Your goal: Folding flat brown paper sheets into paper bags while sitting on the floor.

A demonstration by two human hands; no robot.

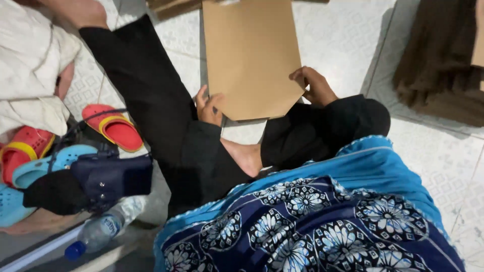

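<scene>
Two hands pinch cardboard sheet (249,55): left hand (207,107), right hand (313,86) | white patterned tile floor (343,35)

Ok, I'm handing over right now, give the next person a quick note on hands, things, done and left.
Left hand: grips the left lower edge of the cardboard sheet.
Right hand: grips its right lower corner.
The sheet lies flat on the tiled floor in front of the crossed legs, its lower corners cut at a slant.
More brown cardboard is stacked at upper right.
Done: sheet in both hands.
Left: no fold shows yet.
</scene>
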